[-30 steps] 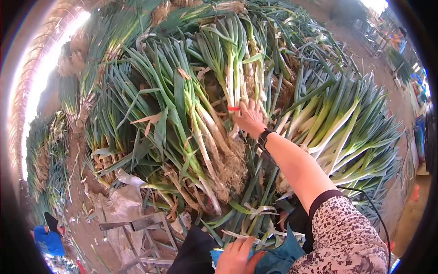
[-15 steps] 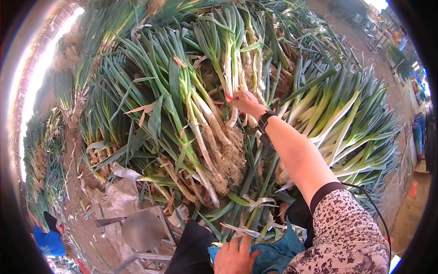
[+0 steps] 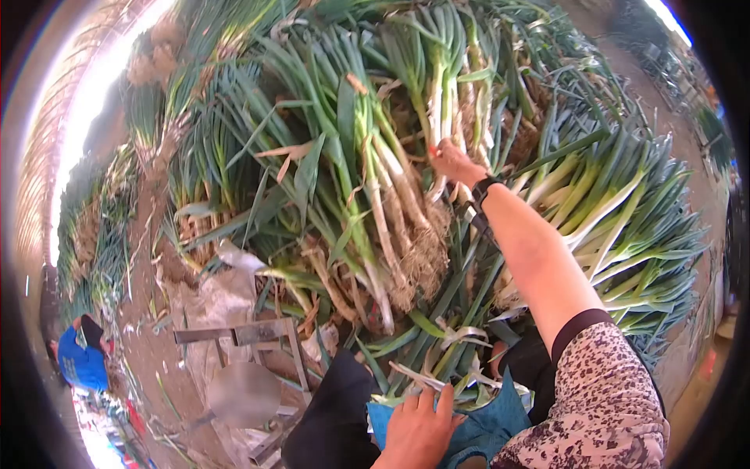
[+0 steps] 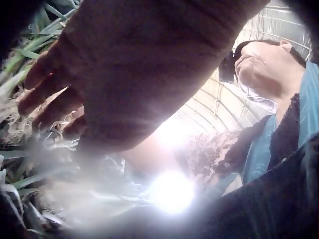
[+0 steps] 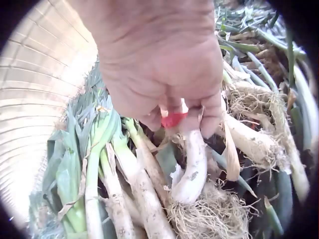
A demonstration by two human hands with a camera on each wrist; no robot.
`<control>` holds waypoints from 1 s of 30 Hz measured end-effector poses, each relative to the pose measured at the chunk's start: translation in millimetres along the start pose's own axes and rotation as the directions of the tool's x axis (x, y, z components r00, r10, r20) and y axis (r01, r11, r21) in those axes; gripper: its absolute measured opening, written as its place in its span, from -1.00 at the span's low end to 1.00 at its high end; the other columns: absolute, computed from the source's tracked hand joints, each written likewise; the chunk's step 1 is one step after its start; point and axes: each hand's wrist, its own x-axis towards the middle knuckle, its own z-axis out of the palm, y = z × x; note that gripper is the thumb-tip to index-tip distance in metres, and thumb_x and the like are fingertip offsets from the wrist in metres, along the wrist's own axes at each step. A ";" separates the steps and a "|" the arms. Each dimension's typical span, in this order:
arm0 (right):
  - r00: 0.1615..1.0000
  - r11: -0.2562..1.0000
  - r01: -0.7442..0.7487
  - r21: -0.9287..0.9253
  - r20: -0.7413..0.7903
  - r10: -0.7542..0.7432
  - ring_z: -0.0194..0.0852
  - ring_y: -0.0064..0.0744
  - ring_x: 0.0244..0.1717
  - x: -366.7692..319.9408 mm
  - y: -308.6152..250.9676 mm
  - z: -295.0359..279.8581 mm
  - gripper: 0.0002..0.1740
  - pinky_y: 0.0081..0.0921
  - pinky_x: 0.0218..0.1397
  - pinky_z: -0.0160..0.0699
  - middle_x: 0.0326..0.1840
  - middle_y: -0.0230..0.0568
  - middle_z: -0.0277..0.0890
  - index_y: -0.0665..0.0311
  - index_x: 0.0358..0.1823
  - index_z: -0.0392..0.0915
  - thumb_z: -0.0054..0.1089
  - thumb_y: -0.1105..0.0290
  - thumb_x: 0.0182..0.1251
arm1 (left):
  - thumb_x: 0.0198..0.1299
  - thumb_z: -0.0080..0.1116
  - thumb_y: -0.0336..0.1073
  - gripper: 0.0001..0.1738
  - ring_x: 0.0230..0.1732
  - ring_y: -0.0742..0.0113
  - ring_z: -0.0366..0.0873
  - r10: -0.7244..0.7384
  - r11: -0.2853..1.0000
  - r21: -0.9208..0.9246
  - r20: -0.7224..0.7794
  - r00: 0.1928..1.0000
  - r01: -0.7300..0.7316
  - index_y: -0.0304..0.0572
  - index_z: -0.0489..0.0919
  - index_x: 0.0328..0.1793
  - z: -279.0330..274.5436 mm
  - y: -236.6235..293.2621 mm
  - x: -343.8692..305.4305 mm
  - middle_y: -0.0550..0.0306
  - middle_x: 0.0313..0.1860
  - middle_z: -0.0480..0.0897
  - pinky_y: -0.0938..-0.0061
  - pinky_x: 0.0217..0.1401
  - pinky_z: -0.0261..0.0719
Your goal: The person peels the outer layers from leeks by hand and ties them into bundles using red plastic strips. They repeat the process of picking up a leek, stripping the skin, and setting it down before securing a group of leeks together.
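Observation:
My right hand (image 3: 459,162) reaches into the pile and grips a white leek stalk (image 5: 192,169) at a red band (image 5: 173,120); in the right wrist view the fingers (image 5: 211,117) curl round it. Green leaves (image 3: 444,35) rise above the band, and roots (image 5: 212,214) hang beneath the stalk. Down by the lap, my left hand (image 3: 418,430) rests on blue-green cloth (image 3: 488,426) with its fingers loosely extended and nothing held. The left wrist view shows that hand (image 4: 124,69) from the palm side, dark against bright glare.
Root-ended leeks (image 3: 391,203) lie left of the right hand. A fan of cleaner white leeks (image 3: 601,211) spreads to its right. A metal frame (image 3: 250,334) stands at lower left beside plastic sheeting (image 3: 219,301). Farther left is blue cloth (image 3: 82,361).
The head view has shifted, so the pile sits farther right. My right fingers, earlier spread over the banded stalks, have curled in at the red band. My left hand stays on the cloth.

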 end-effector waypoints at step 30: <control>0.987 0.981 0.071 -0.178 -0.128 -0.095 0.56 0.18 -0.41 -418.0 15.1 29.3 -0.90 0.05 -0.37 0.49 -0.50 0.12 0.54 0.28 -0.31 0.39 0.00 0.41 0.19 | 0.19 0.24 -0.06 -0.46 0.02 -0.05 0.56 -0.167 0.945 -0.321 -0.319 0.933 0.059 -0.31 0.47 0.14 89.0 -54.4 102.2 -0.16 -0.06 0.62 0.18 -0.02 0.54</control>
